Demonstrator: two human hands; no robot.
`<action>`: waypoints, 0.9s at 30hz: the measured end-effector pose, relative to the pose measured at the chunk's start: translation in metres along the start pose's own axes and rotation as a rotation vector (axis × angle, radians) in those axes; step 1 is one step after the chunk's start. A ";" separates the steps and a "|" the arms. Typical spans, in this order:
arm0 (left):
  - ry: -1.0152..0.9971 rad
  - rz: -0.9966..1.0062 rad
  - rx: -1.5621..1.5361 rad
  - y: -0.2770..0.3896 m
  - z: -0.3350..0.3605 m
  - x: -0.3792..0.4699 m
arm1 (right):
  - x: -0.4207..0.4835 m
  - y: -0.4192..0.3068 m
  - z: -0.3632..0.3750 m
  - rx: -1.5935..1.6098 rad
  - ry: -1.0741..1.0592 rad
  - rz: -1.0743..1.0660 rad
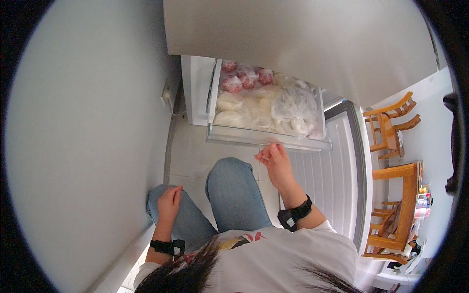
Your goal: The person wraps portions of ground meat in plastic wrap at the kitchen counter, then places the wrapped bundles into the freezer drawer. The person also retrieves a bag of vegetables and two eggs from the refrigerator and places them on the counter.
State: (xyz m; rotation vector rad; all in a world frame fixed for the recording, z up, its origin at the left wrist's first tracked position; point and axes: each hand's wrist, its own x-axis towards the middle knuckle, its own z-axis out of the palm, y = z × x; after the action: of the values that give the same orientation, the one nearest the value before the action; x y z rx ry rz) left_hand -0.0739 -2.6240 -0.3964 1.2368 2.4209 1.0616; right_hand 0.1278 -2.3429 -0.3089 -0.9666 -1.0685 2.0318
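Note:
A freezer drawer (pixel 234 133) with a clear front panel is pulled out in front of me. Packed inside are red items in clear plastic bags (pixel 247 78), pale bagged food (pixel 231 110) and a crumpled clear plastic bag (pixel 295 106). My right hand (pixel 276 161) is at the drawer's front edge with its fingers curled; whether they grip or only touch it I cannot tell. My left hand (pixel 170 201) rests on my left knee, loosely closed, and nothing shows in it. Both wrists wear black straps.
The freezer door (pixel 337 175) stands swung out to the right. Above the drawer is a broad pale refrigerator door (pixel 293 40). A wall (pixel 91 128) runs close on the left, with a plugged-in cord (pixel 168 99). Wooden chairs (pixel 388 128) and a table (pixel 408 205) stand farther right.

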 end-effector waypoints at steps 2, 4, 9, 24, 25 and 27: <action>-0.011 -0.079 -0.035 -0.007 0.000 -0.006 | 0.004 -0.002 0.005 0.047 0.008 -0.013; -0.057 -0.184 -0.054 -0.011 -0.001 -0.009 | 0.006 -0.002 0.006 0.059 0.014 -0.051; -0.140 -0.227 -0.020 -0.018 -0.002 -0.016 | 0.011 0.008 0.004 0.028 0.005 -0.172; 0.005 0.032 -0.022 0.003 -0.007 -0.009 | 0.135 -0.045 0.019 -0.164 0.042 -0.222; 0.006 0.041 -0.010 0.007 -0.008 -0.007 | 0.150 -0.049 0.017 -0.173 0.038 -0.233; 0.012 0.050 0.018 0.015 -0.013 -0.006 | 0.172 -0.056 0.018 -0.192 0.024 -0.246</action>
State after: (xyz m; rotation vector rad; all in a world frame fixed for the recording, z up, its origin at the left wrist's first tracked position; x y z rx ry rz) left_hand -0.0673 -2.6298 -0.3775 1.3077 2.4255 1.0654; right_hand 0.0336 -2.1871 -0.3066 -0.9015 -1.3187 1.7388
